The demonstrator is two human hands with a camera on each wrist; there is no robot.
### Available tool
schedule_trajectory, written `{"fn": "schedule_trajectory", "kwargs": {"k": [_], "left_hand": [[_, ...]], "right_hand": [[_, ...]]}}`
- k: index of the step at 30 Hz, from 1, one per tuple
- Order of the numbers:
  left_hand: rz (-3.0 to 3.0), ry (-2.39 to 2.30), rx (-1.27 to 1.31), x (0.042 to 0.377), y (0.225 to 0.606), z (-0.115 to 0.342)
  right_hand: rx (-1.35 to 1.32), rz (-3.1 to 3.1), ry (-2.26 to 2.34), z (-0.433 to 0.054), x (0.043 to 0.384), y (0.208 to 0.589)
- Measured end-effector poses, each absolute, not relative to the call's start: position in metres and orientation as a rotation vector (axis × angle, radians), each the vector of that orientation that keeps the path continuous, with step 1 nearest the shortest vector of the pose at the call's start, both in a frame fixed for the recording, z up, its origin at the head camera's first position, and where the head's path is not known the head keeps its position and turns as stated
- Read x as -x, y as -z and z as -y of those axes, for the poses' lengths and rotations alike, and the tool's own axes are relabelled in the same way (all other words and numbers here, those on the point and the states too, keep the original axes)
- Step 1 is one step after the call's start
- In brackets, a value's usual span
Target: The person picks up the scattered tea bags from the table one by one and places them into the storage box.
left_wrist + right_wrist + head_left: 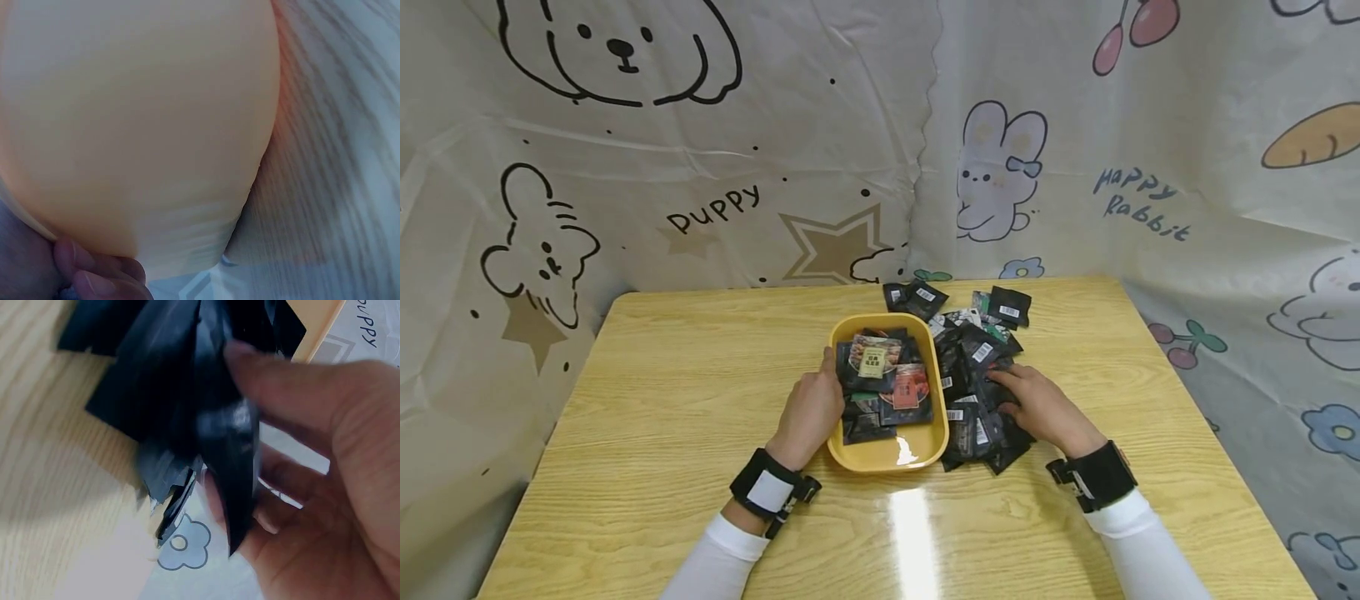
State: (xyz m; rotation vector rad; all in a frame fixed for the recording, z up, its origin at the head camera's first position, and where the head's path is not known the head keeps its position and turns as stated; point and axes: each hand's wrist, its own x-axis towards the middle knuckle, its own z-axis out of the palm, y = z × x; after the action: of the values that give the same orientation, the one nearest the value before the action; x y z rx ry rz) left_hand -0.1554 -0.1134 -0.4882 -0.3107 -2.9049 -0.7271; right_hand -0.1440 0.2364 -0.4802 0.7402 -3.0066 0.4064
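A yellow plastic tub (934, 454) sits on the table with several flat sachets inside, one bearing a cream label (873, 362) and another a red label (907, 389). At the tub's left side, my left hand (811, 408) grips the rim. In the left wrist view, curled fingertips (100, 275) lie against the tub wall (144, 125). Right of the tub spreads a heap of black sachets (958, 425), many showing white barcode stickers. Over the heap's right side, my right hand (1041, 407) pinches a black sachet (228, 431) between thumb and fingers.
Two black sachets (922, 297) lie at the table's back edge behind the tub, and another black sachet (1010, 305) lies farther right. The wood-grain table (685, 400) extends to both sides. A printed curtain (850, 125) hangs behind it.
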Motion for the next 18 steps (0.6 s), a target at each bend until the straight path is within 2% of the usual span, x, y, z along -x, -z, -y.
{"fn": "schedule_trajectory", "kwargs": {"k": [5, 11, 18], "left_hand": [[2.906, 0.733, 0.313, 0.155, 0.489, 0.113], [2.895, 0.729, 0.309, 0.155, 0.489, 0.113], [2.901, 0.742, 0.305, 0.156, 0.489, 0.113]], "right_hand": [[-0.705, 2.955, -0.417, -0.243, 0.140, 0.470], [-0.669, 2.844, -0.421, -0.250, 0.135, 0.432], [-0.781, 2.728, -0.556, -0.224, 0.136, 0.400]]}}
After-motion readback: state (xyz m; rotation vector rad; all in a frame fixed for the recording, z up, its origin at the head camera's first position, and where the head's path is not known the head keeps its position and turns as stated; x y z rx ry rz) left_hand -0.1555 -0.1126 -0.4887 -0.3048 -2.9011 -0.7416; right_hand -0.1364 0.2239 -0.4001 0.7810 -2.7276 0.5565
